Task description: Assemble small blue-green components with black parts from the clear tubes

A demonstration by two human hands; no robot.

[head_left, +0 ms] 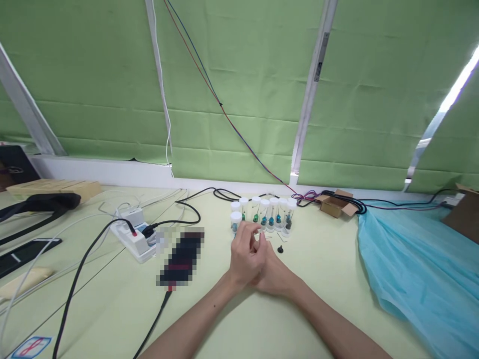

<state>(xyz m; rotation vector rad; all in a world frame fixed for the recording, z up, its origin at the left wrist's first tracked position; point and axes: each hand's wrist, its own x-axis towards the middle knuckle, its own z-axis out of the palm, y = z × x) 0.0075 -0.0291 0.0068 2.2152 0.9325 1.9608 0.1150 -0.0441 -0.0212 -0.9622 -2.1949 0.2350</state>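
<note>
1. Fingers (245, 233) on left hand (245, 257) and right hand (272, 269) curled together, can't tell what they're gripping, if anything.
2. White-capped vials (264, 215): eight-ish, just past the fingers.
3. Black piece (280, 249): just one, right of the fingers.

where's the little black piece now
In the head view, the black piece lies right of centre on the table, beside the right hand, in front of the rightmost vial.

Bare forearms (194, 326); bare fingers (245, 234)
</note>
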